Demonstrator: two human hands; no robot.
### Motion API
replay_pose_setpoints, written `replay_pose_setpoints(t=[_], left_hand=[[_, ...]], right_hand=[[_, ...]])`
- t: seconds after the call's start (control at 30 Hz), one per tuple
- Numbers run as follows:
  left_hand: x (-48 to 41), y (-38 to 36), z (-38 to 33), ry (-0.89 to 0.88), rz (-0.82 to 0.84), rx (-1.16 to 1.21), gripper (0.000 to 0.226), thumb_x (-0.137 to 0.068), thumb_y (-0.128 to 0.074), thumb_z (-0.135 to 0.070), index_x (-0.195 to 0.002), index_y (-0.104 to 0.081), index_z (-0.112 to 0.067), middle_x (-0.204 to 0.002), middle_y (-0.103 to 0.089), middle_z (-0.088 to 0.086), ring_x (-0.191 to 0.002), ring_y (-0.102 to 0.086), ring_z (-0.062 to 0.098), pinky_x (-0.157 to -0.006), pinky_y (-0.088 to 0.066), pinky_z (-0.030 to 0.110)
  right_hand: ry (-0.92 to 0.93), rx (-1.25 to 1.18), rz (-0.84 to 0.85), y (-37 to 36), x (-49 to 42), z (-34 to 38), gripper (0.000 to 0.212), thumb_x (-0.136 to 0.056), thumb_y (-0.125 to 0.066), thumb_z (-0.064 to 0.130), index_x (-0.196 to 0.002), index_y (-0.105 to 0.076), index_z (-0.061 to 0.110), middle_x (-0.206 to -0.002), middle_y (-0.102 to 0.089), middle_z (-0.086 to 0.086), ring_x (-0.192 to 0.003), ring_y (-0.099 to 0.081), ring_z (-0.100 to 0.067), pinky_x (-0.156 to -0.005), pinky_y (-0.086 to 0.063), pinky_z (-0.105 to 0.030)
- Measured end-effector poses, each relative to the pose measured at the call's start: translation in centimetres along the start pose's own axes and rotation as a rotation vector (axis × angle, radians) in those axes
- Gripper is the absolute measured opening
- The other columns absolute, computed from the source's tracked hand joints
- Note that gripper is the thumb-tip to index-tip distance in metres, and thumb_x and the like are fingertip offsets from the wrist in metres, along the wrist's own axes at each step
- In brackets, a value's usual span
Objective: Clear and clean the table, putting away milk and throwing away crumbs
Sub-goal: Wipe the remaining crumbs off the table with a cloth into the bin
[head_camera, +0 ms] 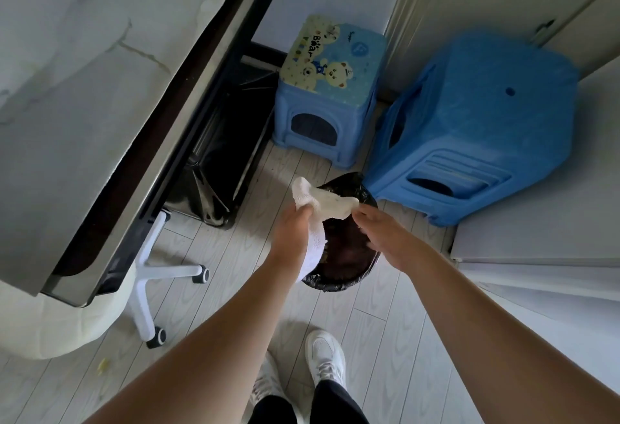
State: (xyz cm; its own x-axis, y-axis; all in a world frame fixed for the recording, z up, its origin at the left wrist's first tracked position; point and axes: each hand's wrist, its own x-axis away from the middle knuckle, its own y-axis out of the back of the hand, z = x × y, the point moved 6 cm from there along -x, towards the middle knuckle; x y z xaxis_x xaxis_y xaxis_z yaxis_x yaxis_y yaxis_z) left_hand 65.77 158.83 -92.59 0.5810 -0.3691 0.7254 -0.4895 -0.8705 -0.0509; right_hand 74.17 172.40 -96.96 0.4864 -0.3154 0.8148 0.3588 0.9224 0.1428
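Observation:
I stand over a small round bin (339, 284) lined with a black bag, on the wood floor beside the table. A white cloth (322, 202) is stretched above the bin's opening. My left hand (292, 232) grips its left end, with more cloth hanging down under the palm. My right hand (379, 225) pinches the cloth's right corner with thumb and forefinger. Brown scraps lie inside the bin. The marble-patterned table (84, 88) fills the upper left of the view; nothing shows on the visible part of its top.
Two blue plastic stools stand behind the bin: a small one with a bear picture (330, 88) and a larger one (476, 128). A white swivel chair base (151, 276) sits under the table. A white cabinet (553, 222) is at right. A crumb (103, 365) lies on the floor.

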Motion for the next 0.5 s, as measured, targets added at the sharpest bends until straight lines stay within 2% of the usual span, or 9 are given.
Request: replay_pose_setpoints(t=[0.03, 0.07, 0.13, 0.2, 0.27, 0.33, 0.37, 0.43, 0.5], left_hand=[[-0.2, 0.1, 0.2, -0.004, -0.013, -0.021, 0.034, -0.100, -0.040, -0.028, -0.130, -0.054, -0.017, -0.125, -0.060, 0.005, -0.119, -0.055, 0.023, -0.102, -0.043, 0.043], [-0.3, 0.1, 0.2, -0.003, -0.015, -0.032, 0.035, -0.100, -0.041, -0.029, -0.131, -0.054, -0.017, -0.123, -0.061, 0.004, -0.113, -0.058, 0.019, -0.097, -0.045, 0.040], [-0.4, 0.0, 0.3, 0.004, -0.015, -0.006, 0.031, -0.101, -0.040, -0.030, -0.125, -0.055, -0.017, -0.114, -0.063, 0.003, -0.099, -0.061, 0.013, -0.081, -0.046, 0.032], [-0.6, 0.0, 0.5, 0.025, -0.049, -0.007, 0.030, -0.099, -0.043, -0.033, -0.118, -0.058, -0.017, -0.115, -0.063, 0.004, -0.105, -0.060, 0.019, -0.088, -0.046, 0.037], [-0.9, 0.1, 0.8, 0.039, -0.079, -0.003, 0.021, -0.097, -0.045, -0.032, -0.101, -0.062, -0.020, -0.108, -0.063, 0.004, -0.106, -0.057, 0.022, -0.095, -0.044, 0.039], [-1.4, 0.3, 0.9, 0.028, -0.114, -0.024, 0.020, -0.096, -0.044, -0.027, -0.081, -0.054, -0.018, -0.088, -0.055, 0.001, -0.085, -0.053, 0.017, -0.080, -0.041, 0.033], [-1.8, 0.4, 1.1, 0.026, -0.131, -0.059, 0.020, -0.095, -0.044, -0.026, -0.078, -0.050, -0.017, -0.082, -0.050, 0.001, -0.078, -0.048, 0.016, -0.073, -0.038, 0.032], [-2.4, 0.6, 1.5, 0.021, -0.182, -0.149, 0.014, -0.095, -0.045, -0.023, -0.086, -0.052, -0.016, -0.080, -0.051, 0.000, -0.076, -0.049, 0.016, -0.066, -0.037, 0.028], [-2.3, 0.6, 1.8, 0.000, -0.248, -0.254, 0.012, -0.094, -0.050, -0.019, -0.105, -0.053, -0.015, -0.093, -0.056, -0.001, -0.091, -0.056, 0.019, -0.066, -0.041, 0.028]], right_hand=[[0.015, 0.110, -0.059, 0.2, -0.2, 0.3, 0.052, -0.101, -0.038, 0.046, -0.147, -0.037, 0.023, -0.149, -0.042, -0.006, -0.135, -0.041, -0.023, -0.112, -0.030, -0.038], [-0.024, 0.075, -0.098, 0.3, -0.4, 0.5, 0.058, -0.098, -0.036, 0.056, -0.147, -0.036, 0.025, -0.152, -0.038, -0.003, -0.139, -0.035, -0.022, -0.114, -0.025, -0.038], [-0.125, -0.205, -0.074, -0.1, -0.9, 0.2, 0.069, -0.090, -0.045, 0.065, -0.142, -0.043, 0.020, -0.147, -0.046, -0.003, -0.138, -0.039, -0.019, -0.117, -0.023, -0.039], [-0.122, -0.451, 0.027, -0.8, -1.3, 0.1, 0.058, -0.089, -0.061, 0.050, -0.131, -0.054, 0.010, -0.127, -0.064, -0.006, -0.122, -0.057, -0.019, -0.112, -0.033, -0.038], [-0.089, -0.628, -0.022, -0.5, -1.6, 0.0, 0.043, -0.089, -0.068, 0.026, -0.124, -0.057, 0.004, -0.114, -0.069, -0.010, -0.106, -0.067, -0.022, -0.101, -0.047, -0.036], [-0.078, -0.731, -0.093, 0.1, -1.6, -0.3, 0.036, -0.087, -0.070, 0.022, -0.116, -0.059, 0.005, -0.109, -0.070, -0.012, -0.099, -0.070, -0.023, -0.087, -0.056, -0.035], [-0.071, -0.743, -0.118, 0.3, -1.6, -0.4, 0.032, -0.087, -0.071, 0.025, -0.112, -0.060, 0.006, -0.106, -0.071, -0.012, -0.097, -0.071, -0.023, -0.082, -0.058, -0.034], [-0.045, -0.683, -0.158, 0.7, -1.6, -0.6, 0.025, -0.088, -0.070, 0.029, -0.102, -0.063, 0.010, -0.102, -0.072, -0.012, -0.094, -0.072, -0.024, -0.080, -0.059, -0.035], [0.008, -0.582, -0.184, 1.1, -1.4, -0.6, 0.017, -0.090, -0.067, 0.028, -0.097, -0.066, 0.012, -0.103, -0.071, -0.013, -0.095, -0.071, -0.024, -0.082, -0.059, -0.035]])
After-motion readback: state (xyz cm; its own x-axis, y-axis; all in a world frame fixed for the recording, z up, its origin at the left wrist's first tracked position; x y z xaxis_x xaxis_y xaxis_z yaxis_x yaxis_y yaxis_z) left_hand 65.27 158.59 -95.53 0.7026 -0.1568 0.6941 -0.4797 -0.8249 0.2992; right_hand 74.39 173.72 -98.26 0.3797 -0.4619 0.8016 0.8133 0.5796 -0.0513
